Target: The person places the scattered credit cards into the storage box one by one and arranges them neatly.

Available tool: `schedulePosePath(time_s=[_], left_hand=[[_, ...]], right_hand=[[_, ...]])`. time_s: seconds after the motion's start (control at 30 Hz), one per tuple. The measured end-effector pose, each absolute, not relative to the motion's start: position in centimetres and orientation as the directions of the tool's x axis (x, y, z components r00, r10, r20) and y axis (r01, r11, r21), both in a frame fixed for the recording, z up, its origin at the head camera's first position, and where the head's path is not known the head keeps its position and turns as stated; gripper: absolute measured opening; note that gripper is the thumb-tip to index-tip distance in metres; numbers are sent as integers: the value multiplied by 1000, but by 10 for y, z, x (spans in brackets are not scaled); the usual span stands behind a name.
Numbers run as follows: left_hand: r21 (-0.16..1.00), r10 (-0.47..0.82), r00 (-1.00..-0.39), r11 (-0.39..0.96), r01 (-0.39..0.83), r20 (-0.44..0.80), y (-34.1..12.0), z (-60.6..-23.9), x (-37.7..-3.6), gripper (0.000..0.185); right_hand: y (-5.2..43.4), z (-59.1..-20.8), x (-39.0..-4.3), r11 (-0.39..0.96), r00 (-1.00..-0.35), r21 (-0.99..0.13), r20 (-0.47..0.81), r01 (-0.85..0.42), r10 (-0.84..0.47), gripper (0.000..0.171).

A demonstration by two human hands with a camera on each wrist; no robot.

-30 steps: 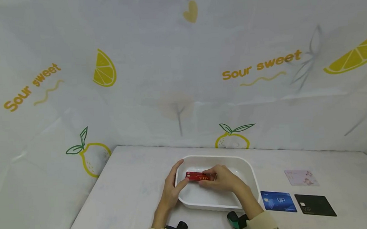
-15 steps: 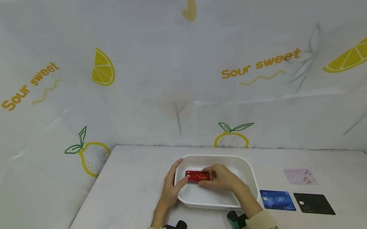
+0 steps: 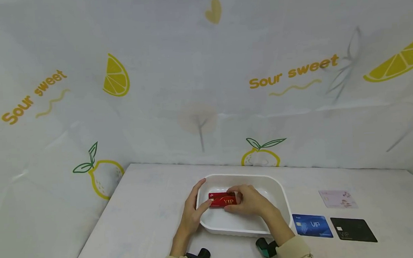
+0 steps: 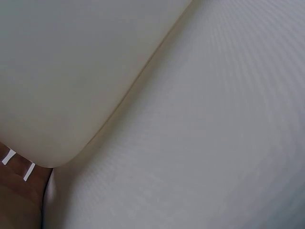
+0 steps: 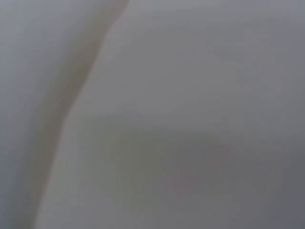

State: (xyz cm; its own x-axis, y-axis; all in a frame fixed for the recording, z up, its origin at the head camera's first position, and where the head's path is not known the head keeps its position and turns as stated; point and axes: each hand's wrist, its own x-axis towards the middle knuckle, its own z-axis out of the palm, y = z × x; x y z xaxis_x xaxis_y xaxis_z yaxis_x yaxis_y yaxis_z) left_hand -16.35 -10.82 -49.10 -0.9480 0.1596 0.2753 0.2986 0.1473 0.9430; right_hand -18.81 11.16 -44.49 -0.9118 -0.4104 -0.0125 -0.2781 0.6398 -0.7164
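Four cards are showing in the head view: one red card, one blue card, one black card and one pale pink card. There is one white tray, sitting on the worktop near the front edge. The red card is being held over the inside of the tray, toward its left end. The right hand is pinching the card's right end between thumb and fingers. The left hand is resting against the tray's left rim, its fingers lying fairly straight, with the thumb touching the card's left end. The other three cards are lying flat on the worktop to the right of the tray, the blue and black ones side by side and the pink one behind them.

The left wrist view is showing only a rounded pale corner of the tray against the worktop, with no cards. The right wrist view is giving only a grey blur, so nothing can be told from it.
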Motion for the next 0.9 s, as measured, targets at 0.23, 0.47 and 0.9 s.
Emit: schedulePosePath(time_s=[0.23,0.47,0.9], left_hand=[[945,156,-949,140,297,275,-108,-490,-163,65],[945,157,-950,141,294,272,-108,-491,-163,65],[946,157,-949,138,294,272,-108,-492,-163,65]], right_hand=[[110,-446,-188,663,-920,-698,-14,-271,-391,53],[107,-445,-187,688,-940,-694,-46,-212,-337,54],[105,-446,-187,691,-948,-697,-49,-192,-314,56]])
